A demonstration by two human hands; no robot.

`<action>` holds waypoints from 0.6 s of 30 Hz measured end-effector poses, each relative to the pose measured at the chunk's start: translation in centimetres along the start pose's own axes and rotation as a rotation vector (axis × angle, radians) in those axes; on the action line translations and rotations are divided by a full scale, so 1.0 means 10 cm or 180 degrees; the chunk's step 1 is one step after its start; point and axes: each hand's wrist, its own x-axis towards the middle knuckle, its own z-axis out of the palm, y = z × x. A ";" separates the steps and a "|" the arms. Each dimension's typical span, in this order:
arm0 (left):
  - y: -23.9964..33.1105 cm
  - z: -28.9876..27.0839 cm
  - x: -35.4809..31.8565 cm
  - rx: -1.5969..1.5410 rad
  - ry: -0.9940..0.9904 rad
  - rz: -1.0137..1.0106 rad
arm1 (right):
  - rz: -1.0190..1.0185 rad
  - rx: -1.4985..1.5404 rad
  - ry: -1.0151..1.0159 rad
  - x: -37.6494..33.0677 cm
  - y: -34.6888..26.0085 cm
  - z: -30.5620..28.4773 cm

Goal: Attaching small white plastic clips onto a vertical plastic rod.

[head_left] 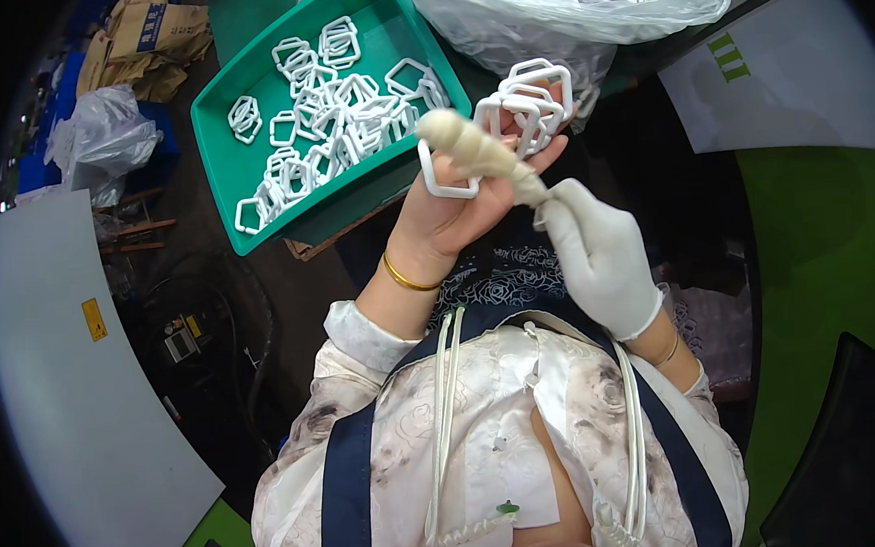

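My left hand [464,207] is bare, palm up, with a gold bangle at the wrist. It holds several white plastic hexagonal rings [522,103] stacked across its fingers. My right hand [597,254] wears a white glove and grips a wrapped, cream-coloured stick-like tool [475,151] whose rounded tip lies across the rings in the left palm. Just beyond my hands a green plastic tray [225,156] holds many more of the same white rings.
A clear plastic bag [562,10] full of white rings lies at the top right. Another crumpled bag [103,133] and cardboard boxes [152,35] sit at the top left. A grey curved surface [74,396] fills the left; dark cables [230,316] lie beside it.
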 end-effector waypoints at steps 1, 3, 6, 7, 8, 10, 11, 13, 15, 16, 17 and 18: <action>0.01 -0.01 0.00 0.0008 0.0005 0.0009 | -0.0057 -0.0184 -0.0087 0.00 -0.03 0.02; 0.06 0.06 0.04 0.0235 0.0025 0.0165 | -0.0087 -0.0309 -0.0387 -0.02 -0.02 0.06; 0.05 0.06 0.03 0.0360 0.0030 0.0215 | 0.0094 -0.0306 -0.0495 -0.03 -0.04 0.06; 0.02 0.06 0.02 0.0365 0.0015 0.0173 | 0.0031 -0.0246 -0.0365 0.00 -0.01 0.11; 0.02 0.13 0.04 0.0253 0.0054 0.0050 | -0.0030 -0.0201 -0.0223 0.03 0.00 0.12; 0.08 0.23 0.07 0.0306 0.0131 0.0174 | -0.0095 -0.0297 -0.0231 0.00 0.00 0.10; 0.11 0.24 0.05 0.0368 0.0220 0.0308 | -0.0168 -0.0380 -0.0248 -0.02 0.01 0.09; 0.11 0.11 0.05 0.0403 0.0156 0.0338 | -0.0175 -0.0389 -0.0226 0.00 0.02 0.11; 0.04 0.10 0.07 0.0254 -0.0082 0.0085 | -0.0341 -0.0358 0.0026 0.07 0.03 0.14; 0.01 0.12 0.06 0.0180 -0.0053 0.0077 | -0.0224 -0.0372 -0.0065 0.07 0.02 0.13; 0.04 0.13 0.08 0.0186 -0.0061 0.0080 | -0.0233 -0.0373 -0.0060 0.06 0.01 0.10; 0.10 0.13 0.10 0.0280 0.0073 0.0153 | -0.0359 -0.0497 -0.0282 0.02 0.01 0.04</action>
